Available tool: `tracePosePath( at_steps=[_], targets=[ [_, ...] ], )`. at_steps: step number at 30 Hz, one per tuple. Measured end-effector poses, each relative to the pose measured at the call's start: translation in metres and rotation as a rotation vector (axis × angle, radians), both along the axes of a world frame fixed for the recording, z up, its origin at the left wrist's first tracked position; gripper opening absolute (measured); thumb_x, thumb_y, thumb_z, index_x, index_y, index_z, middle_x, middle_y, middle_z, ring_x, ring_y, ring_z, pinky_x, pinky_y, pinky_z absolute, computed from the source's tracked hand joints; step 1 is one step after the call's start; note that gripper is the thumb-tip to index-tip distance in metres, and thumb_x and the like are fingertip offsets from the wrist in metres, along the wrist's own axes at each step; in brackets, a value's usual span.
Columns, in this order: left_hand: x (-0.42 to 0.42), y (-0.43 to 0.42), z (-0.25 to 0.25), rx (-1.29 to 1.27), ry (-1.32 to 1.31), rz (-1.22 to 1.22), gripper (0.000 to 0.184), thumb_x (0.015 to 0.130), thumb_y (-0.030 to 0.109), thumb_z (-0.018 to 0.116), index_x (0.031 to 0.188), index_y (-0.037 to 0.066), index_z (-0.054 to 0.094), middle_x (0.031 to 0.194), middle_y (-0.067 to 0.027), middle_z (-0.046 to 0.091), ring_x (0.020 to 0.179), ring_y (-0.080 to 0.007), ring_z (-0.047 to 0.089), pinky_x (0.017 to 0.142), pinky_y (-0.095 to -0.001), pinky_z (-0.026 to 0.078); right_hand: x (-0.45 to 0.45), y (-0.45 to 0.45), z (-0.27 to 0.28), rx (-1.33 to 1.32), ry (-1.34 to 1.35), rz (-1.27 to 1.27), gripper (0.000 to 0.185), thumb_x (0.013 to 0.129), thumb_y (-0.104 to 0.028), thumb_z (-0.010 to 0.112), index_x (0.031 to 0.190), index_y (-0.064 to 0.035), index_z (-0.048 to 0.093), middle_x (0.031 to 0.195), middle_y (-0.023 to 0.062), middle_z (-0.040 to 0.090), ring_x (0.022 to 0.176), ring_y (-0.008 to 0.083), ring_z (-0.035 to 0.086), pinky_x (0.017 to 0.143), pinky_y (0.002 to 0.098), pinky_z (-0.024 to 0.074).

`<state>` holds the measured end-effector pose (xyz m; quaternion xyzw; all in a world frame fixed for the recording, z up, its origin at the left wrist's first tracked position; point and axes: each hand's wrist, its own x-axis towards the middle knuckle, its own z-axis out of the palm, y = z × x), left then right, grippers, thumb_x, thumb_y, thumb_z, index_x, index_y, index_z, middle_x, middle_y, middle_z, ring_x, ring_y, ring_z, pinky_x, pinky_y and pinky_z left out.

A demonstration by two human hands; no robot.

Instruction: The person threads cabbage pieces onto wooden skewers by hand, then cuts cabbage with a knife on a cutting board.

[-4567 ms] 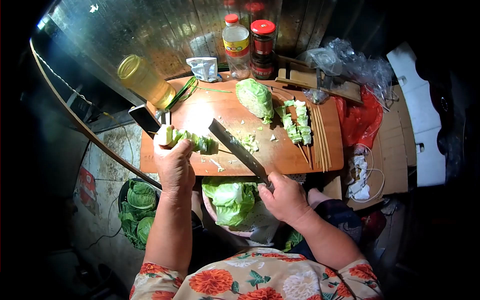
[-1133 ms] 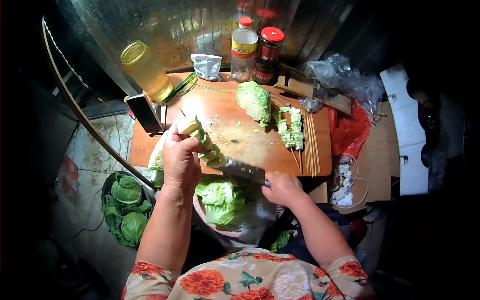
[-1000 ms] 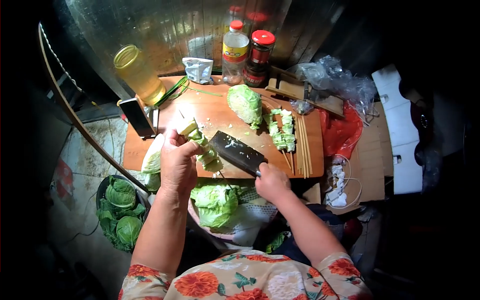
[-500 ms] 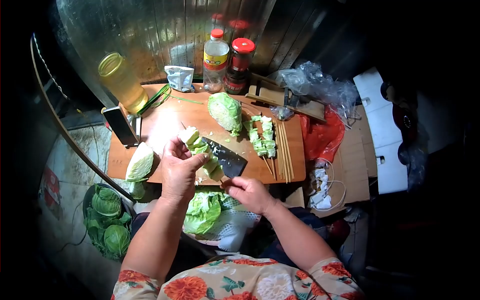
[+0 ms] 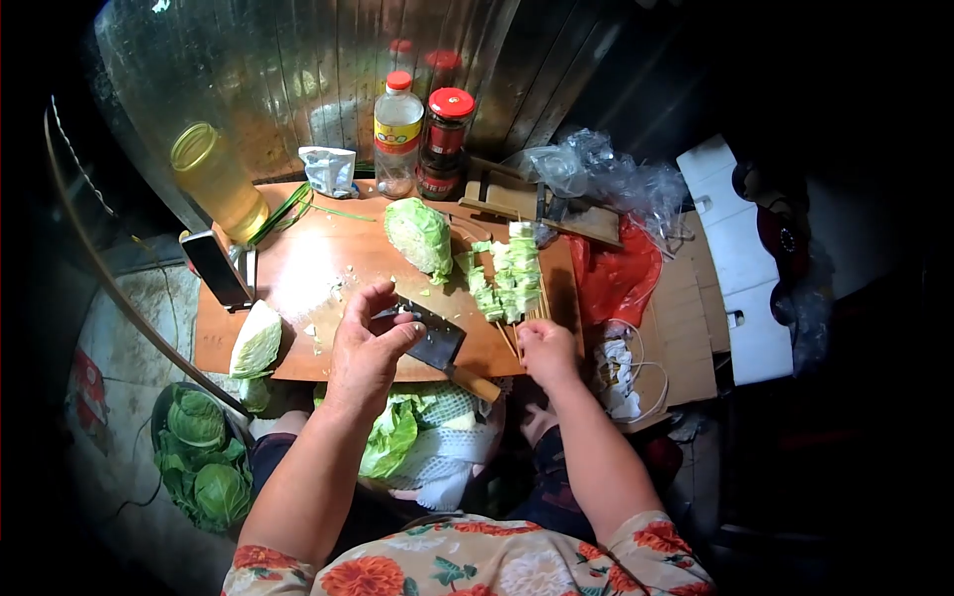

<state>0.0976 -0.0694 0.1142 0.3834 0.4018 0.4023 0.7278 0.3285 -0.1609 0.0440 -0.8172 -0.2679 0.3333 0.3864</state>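
My right hand (image 5: 547, 353) pinches the lower end of a cabbage skewer (image 5: 520, 268), its pale green pieces lying over the table's right side. Beside it are other cabbage skewers (image 5: 485, 295), and the bare bamboo sticks are partly hidden under it. My left hand (image 5: 368, 343) is empty, thumb and fingers apart, above the table near the cleaver (image 5: 429, 340). Cabbage scraps cling to the cleaver's dark blade, and its wooden handle juts past the front edge. A large cut cabbage (image 5: 418, 236) sits behind, and a cabbage wedge (image 5: 255, 341) rests at the left edge.
Along the back stand a yellow jar (image 5: 221, 189), a clear bottle (image 5: 397, 139) and red-lidded jars (image 5: 447, 124). A phone (image 5: 216, 268) leans on a stand at left. Whole cabbages (image 5: 196, 417) fill a basin on the floor; loose leaves (image 5: 393, 437) lie below the table's front edge.
My right hand has carried the cabbage skewer rightward onto the other skewers. My left hand has let go of it and opened. The cleaver's handle now shows. The view has shifted slightly.
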Motion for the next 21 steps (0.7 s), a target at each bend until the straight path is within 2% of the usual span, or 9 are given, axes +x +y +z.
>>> tracePosePath(
  at_steps=[2,4,5,7,8,10,11,14,21],
  targets=[
    [0.001,-0.001,-0.002,0.002,-0.011,-0.003,0.05,0.08,-0.001,0.065,0.126,0.001,0.045,0.12,-0.0125,0.047,0.102,-0.0218,0.056,0.087,-0.0324,0.05,0.036,-0.003,-0.042,-0.014,-0.295,0.072,0.014,0.087,-0.013,0.06,0.089,-0.0015,0.067,0.069,0.002,0.063,0.051,0.0104,0.055,0.049,0.0261,0.0447],
    [0.002,-0.001,-0.008,-0.008,-0.047,-0.033,0.046,0.081,0.0,0.064,0.123,0.003,0.047,0.117,-0.01,0.049,0.1,-0.0197,0.058,0.086,-0.031,0.05,0.037,0.003,-0.026,-0.22,-0.286,0.057,0.019,0.084,-0.022,0.061,0.092,-0.0067,0.07,0.088,0.0153,0.069,0.084,0.0283,0.066,0.077,0.0364,0.0507],
    [0.003,-0.002,-0.005,-0.017,-0.053,-0.033,0.043,0.081,-0.001,0.064,0.121,0.004,0.049,0.114,-0.0085,0.05,0.097,-0.0183,0.059,0.085,-0.0303,0.05,0.039,0.005,-0.035,-0.218,-0.287,0.059,0.019,0.084,-0.022,0.061,0.092,-0.0067,0.07,0.088,0.0153,0.069,0.084,0.0283,0.066,0.077,0.0364,0.0507],
    [0.003,-0.002,-0.008,-0.022,-0.066,-0.042,0.042,0.081,-0.001,0.063,0.12,0.004,0.049,0.114,-0.008,0.051,0.097,-0.0178,0.059,0.085,-0.0301,0.05,0.04,0.01,-0.062,-0.061,-0.308,0.09,0.015,0.084,-0.016,0.063,0.086,-0.003,0.069,0.067,0.0038,0.063,0.054,0.0113,0.057,0.052,0.0286,0.0462],
    [0.002,-0.002,-0.009,-0.027,-0.078,-0.052,0.04,0.081,-0.001,0.062,0.119,0.004,0.05,0.113,-0.0075,0.051,0.098,-0.0173,0.059,0.084,-0.03,0.05,0.04,0.012,-0.071,-0.059,-0.305,0.091,0.015,0.084,-0.016,0.063,0.086,-0.003,0.069,0.067,0.0038,0.063,0.054,0.0113,0.057,0.052,0.0286,0.0462],
    [0.0,-0.002,-0.008,-0.03,-0.073,-0.053,0.039,0.081,-0.001,0.062,0.118,0.004,0.05,0.112,-0.0072,0.052,0.097,-0.017,0.059,0.084,-0.03,0.05,0.028,0.021,-0.067,-0.138,-0.321,0.152,0.017,0.084,-0.02,0.064,0.089,-0.0041,0.069,0.07,0.0075,0.066,0.06,0.0158,0.061,0.057,0.031,0.0491],
    [-0.001,-0.001,-0.007,-0.036,-0.071,-0.055,0.038,0.081,-0.002,0.062,0.118,0.004,0.05,0.112,-0.0069,0.052,0.097,-0.0166,0.059,0.084,-0.03,0.05,0.023,0.021,-0.063,-0.184,-0.422,0.187,0.019,0.085,-0.022,0.063,0.091,-0.0049,0.07,0.075,0.0111,0.068,0.067,0.0215,0.065,0.065,0.0338,0.0512],
    [-0.005,0.0,-0.004,-0.046,-0.044,-0.053,0.039,0.081,-0.001,0.062,0.118,0.004,0.051,0.112,-0.0067,0.052,0.096,-0.0166,0.059,0.083,-0.0299,0.05,0.016,0.029,-0.054,-0.253,-0.361,0.193,0.02,0.084,-0.023,0.063,0.09,-0.0052,0.07,0.079,0.0131,0.069,0.074,0.025,0.067,0.07,0.0359,0.0517],
    [-0.012,-0.001,0.001,-0.045,-0.067,-0.047,0.04,0.081,-0.001,0.062,0.119,0.004,0.051,0.112,-0.007,0.053,0.095,-0.0169,0.06,0.082,-0.0296,0.05,0.01,0.033,-0.04,-0.297,-0.413,0.264,0.022,0.079,-0.027,0.067,0.085,-0.005,0.068,0.079,0.016,0.067,0.074,0.0298,0.066,0.07,0.0383,0.0516]
  ],
)
